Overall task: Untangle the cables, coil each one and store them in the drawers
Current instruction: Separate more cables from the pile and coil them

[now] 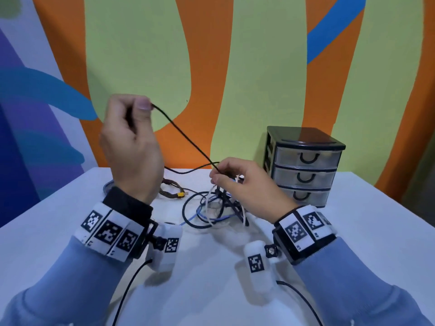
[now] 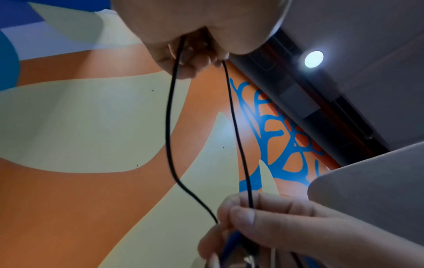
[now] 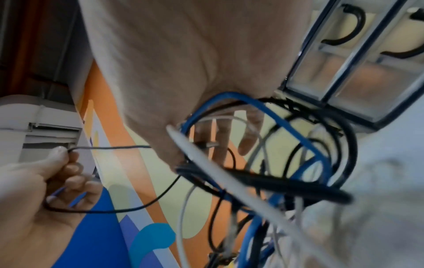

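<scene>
Cables [image 1: 211, 208] are lying tangled mid-tabletop, lifted partly by the right hand [image 1: 244, 184], which is gripping several strands; the left hand [image 1: 131, 142] is pinching a thin black cable [image 1: 186, 137] raised above; drawers [image 1: 303, 168] are standing shut near the far right edge

Recording studio room: mural wall [image 1: 141, 55]; bare white table [image 1: 211, 290]

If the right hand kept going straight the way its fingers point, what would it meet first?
Probably the taut thin black cable that the right hand already pinches. Beyond that the way looks free up to the painted wall, though depth is unclear.
</scene>
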Demonstrator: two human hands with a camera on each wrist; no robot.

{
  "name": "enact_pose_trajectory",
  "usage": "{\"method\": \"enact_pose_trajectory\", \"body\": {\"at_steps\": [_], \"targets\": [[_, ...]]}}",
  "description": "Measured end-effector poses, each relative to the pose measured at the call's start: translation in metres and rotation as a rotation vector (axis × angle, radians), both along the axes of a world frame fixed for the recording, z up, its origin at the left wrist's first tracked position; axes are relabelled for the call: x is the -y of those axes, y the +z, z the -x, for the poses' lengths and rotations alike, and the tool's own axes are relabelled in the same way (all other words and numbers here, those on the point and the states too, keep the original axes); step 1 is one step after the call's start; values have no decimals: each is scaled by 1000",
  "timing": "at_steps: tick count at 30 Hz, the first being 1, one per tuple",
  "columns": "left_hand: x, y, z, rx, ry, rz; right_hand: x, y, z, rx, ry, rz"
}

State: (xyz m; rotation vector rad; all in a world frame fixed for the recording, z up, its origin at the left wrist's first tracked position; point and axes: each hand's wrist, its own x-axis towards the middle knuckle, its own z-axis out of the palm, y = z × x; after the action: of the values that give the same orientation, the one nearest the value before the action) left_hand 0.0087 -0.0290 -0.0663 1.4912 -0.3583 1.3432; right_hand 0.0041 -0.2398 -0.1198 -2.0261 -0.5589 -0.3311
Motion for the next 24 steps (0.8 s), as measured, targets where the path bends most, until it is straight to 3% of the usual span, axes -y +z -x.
{"method": "enact_pose_trajectory", "body": {"at_steps": [3, 7, 13, 15, 18, 21, 22, 24], "targets": [[-6, 0, -8, -8, -40, 170, 2, 0, 2, 1, 36, 59], [-27, -2, -25, -85, -64, 316, 6, 0, -4, 102, -98, -64], [-37, -6, -31, -247, -103, 490, 8, 1, -7, 195, -121, -226], [-47, -7, -34, -290, -82, 467, 14, 4, -6, 210, -131, -300], [-52, -5, -32, -312, -33, 412, 18, 3, -6, 143, -187, -258], [-43, 3, -23, -353, -192, 454, 20, -2, -12, 59, -265, -247], [-42, 5, -20, -382, -220, 399, 22, -2, -12, 43, -287, -257], [-43, 10, -13, -522, -201, 87, 25, 0, -12, 45, -313, -274]]}}
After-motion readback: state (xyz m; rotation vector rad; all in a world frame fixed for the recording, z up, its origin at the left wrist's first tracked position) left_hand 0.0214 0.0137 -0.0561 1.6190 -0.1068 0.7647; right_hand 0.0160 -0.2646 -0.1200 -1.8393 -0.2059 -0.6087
